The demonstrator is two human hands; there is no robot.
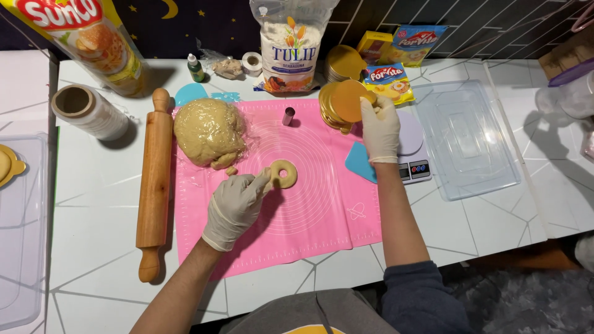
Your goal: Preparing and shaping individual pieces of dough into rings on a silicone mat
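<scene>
White flour bag [289, 46] back centre, yellow-blue packets [388, 81] right, yellow oil pouch [93, 40] far left

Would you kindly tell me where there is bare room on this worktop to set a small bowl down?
Bare patches: the pink mat below the dough ring, and the white table left of the rolling pin. Crowded: the back edge, around the flour bag, the gold discs under the right hand, and the scale.

Oil bottle [86, 37] cut off top-left
</scene>
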